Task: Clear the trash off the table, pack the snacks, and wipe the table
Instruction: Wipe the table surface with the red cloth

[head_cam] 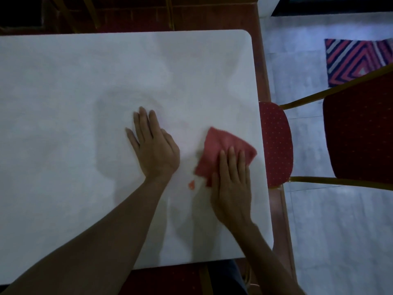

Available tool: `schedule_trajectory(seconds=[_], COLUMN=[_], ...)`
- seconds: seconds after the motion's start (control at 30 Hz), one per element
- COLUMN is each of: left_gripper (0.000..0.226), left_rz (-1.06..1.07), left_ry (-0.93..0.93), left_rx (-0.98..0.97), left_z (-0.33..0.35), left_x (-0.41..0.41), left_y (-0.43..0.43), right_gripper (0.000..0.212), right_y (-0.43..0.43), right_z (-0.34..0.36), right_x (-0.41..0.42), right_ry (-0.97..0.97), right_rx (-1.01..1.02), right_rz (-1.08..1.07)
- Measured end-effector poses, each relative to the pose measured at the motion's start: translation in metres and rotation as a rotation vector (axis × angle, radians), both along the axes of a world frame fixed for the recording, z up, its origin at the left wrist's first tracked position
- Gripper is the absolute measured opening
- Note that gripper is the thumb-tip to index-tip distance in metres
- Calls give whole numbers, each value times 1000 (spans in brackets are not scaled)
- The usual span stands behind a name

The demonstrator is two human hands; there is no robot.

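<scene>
The right hand (230, 188) presses a red cloth (223, 150) flat on the white table (63, 103) near its right edge, fingers straight; the left hand (155, 150) rests open beside it.

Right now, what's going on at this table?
A person is wiping the white table. Their right hand presses a red cloth flat near the table's right edge, while the left hand rests flat on the table beside it. A small red scrap lies just left of the cloth. A red chair stands off to the right.
</scene>
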State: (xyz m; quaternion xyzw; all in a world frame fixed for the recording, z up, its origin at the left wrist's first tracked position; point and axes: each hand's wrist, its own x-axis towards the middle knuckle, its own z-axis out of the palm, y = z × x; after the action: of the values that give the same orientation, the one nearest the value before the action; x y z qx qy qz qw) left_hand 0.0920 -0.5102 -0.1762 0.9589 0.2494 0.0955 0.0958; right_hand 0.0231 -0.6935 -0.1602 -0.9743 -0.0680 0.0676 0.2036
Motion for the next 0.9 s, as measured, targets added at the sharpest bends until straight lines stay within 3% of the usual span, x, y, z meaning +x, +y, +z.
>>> schedule_trajectory(seconds=[0.27,0.37,0.67,0.77,0.9], left_gripper=[52,52,52,53,56], left_rz=[-6,-7,1,-5,-35], left_ry=[-1,-7,-10,2,56], left_rx=[9,14,-28,-53,-69], left_z=[-3,-4,-4,-4,-2], left_x=[1,-2,0,1,-1], left_y=[0,0,1,2,4], right_gripper=[59,56,55,55,60], right_y=[12,19,1,9,37], right_z=[-22,-24,4,0,-12], right_x=[160,135,-87,-74,5], right_ry=[-78,-84,58,32,-65], right_rx=[-83,-64,2,-8,-117], right_rz=[-152,-139,121,165,222])
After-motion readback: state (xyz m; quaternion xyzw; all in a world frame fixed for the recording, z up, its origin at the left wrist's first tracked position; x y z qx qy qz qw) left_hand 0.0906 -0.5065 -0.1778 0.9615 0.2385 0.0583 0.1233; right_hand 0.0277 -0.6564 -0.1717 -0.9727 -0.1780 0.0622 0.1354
